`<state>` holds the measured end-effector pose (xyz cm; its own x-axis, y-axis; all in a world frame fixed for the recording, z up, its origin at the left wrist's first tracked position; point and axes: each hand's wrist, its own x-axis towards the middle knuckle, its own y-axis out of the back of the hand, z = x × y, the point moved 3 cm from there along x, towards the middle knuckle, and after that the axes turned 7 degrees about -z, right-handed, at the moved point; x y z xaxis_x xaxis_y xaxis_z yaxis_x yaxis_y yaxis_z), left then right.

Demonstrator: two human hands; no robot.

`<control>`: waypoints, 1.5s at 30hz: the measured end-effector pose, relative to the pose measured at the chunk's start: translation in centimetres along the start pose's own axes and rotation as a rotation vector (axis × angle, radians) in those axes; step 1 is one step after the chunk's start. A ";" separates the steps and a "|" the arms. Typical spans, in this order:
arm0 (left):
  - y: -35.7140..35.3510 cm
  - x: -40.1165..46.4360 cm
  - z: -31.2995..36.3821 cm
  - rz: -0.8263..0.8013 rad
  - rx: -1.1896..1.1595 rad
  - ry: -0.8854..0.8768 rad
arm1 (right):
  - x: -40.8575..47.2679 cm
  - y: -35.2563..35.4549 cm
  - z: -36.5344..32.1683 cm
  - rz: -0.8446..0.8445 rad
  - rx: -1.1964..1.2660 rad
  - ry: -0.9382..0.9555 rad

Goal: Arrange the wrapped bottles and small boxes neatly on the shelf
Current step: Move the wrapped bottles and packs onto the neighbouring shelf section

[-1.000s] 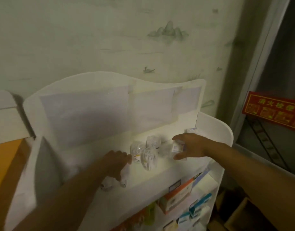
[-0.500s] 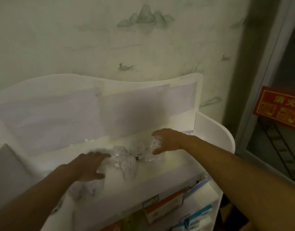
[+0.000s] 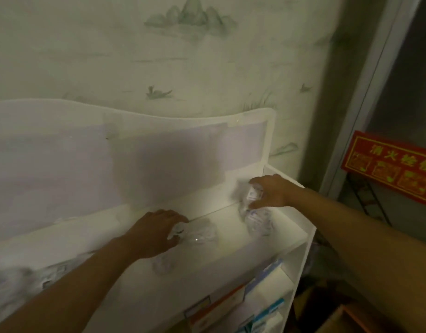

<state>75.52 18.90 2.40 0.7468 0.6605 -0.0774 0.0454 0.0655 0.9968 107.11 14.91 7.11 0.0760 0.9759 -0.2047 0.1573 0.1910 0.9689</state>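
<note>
Head view: 1 small box [image 3: 254, 194] is pinched between thumb and fingers of the right hand [image 3: 270, 192] above the white shelf [image 3: 226, 207]. Just below that grip lies 1 wrapped bottle [image 3: 258, 221]. Another wrapped bottle [image 3: 197, 233] is grasped by the left hand [image 3: 154, 233], fingers curled.

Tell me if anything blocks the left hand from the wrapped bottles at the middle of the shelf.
Nothing visible does. The left hand already touches the wrapped bottles on the shelf; the right hand works apart, on a small box.
</note>
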 end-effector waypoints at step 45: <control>2.2 -20.8 -6.2 -0.180 0.072 0.860 | 7.5 -4.0 -16.0 -0.029 0.216 0.744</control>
<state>55.95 9.91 6.05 -0.0323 0.9809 -0.1919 0.1781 0.1946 0.9646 91.26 23.12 3.91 -0.6003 0.7997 -0.0086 0.3432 0.2673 0.9004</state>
